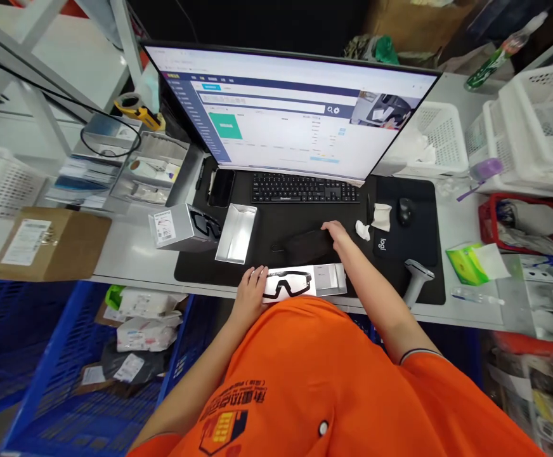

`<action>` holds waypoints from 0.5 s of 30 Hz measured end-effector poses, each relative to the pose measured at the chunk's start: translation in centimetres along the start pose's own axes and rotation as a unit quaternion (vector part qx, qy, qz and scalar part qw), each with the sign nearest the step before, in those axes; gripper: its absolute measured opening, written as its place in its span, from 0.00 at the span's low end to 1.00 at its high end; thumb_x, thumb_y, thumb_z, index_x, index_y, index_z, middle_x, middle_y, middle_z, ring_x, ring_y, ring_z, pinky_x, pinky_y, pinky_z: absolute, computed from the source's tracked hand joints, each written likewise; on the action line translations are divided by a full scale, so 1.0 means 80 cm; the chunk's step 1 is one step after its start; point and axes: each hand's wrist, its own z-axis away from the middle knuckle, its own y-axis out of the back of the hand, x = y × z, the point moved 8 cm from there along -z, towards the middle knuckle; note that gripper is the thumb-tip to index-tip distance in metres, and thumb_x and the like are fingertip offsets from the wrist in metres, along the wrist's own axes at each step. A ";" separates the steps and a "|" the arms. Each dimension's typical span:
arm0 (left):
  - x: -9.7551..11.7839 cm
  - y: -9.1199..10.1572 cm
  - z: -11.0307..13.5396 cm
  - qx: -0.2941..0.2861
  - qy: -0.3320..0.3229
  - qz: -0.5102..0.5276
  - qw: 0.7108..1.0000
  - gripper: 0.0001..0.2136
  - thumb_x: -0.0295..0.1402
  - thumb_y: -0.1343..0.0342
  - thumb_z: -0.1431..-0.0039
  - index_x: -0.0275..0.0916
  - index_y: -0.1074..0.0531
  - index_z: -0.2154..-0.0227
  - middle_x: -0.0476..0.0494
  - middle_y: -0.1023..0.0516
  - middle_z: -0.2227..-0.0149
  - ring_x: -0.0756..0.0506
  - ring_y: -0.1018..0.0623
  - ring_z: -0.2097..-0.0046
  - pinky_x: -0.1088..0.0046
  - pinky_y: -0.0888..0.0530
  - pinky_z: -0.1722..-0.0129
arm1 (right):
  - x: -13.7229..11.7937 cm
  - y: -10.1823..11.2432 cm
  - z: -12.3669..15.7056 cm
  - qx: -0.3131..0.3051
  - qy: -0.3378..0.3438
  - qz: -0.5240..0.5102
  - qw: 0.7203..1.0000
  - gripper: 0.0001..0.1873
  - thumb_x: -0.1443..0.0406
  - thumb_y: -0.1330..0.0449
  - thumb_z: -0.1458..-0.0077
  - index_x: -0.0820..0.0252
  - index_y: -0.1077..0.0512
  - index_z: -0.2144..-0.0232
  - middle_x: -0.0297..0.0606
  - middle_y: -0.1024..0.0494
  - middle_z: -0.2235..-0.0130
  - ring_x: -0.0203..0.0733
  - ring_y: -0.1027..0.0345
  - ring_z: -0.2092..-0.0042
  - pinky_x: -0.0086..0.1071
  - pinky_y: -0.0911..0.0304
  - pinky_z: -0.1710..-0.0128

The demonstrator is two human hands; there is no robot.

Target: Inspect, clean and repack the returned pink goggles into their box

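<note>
My left hand (252, 291) is closed on the left end of a white box (312, 275) at the desk's front edge. Dark-framed glasses (288, 285) show on its face; I cannot tell whether they are printed or real. A silvery tray section (334, 278) shows at the box's right. My right hand (336, 235) grips the right end of a black soft pouch (302, 247) lying on the black desk mat. To the left are an open silver box half (236, 233) and a grey carton (181, 228) with a picture of glasses.
A monitor (286, 114) stands behind the keyboard (305, 188). On the right are a mouse (404, 212) and a barcode scanner (417, 279), with white baskets (441, 136) further back. A cardboard box (51, 244) sits at the left, above blue crates (43, 368) holding parcels.
</note>
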 end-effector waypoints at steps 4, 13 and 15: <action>0.000 -0.005 -0.004 0.028 -0.003 0.014 1.000 0.39 0.31 0.36 0.50 0.31 0.41 0.34 0.25 0.33 0.40 0.26 0.36 0.37 0.44 0.36 0.35 | 0.015 0.000 0.024 -0.028 -0.038 -0.036 0.998 0.22 0.56 0.40 0.36 0.60 0.31 0.44 0.44 0.27 0.45 0.45 0.28 0.49 0.46 0.28 0.50; -0.002 -0.013 -0.009 0.069 -0.011 0.055 0.996 0.38 0.42 0.36 0.48 0.33 0.42 0.37 0.23 0.39 0.39 0.24 0.39 0.36 0.41 0.32 0.41 | 0.017 -0.006 0.061 -0.056 -0.067 -0.104 0.991 0.21 0.56 0.40 0.35 0.61 0.30 0.45 0.43 0.25 0.48 0.43 0.27 0.52 0.43 0.27 0.53; -0.003 -0.010 -0.010 0.072 -0.017 0.067 0.995 0.39 0.43 0.35 0.49 0.32 0.41 0.38 0.23 0.36 0.42 0.26 0.36 0.39 0.42 0.31 0.41 | 0.011 0.013 0.065 -0.030 -0.035 -0.116 0.992 0.22 0.58 0.38 0.38 0.60 0.31 0.44 0.43 0.26 0.47 0.43 0.27 0.52 0.42 0.27 0.54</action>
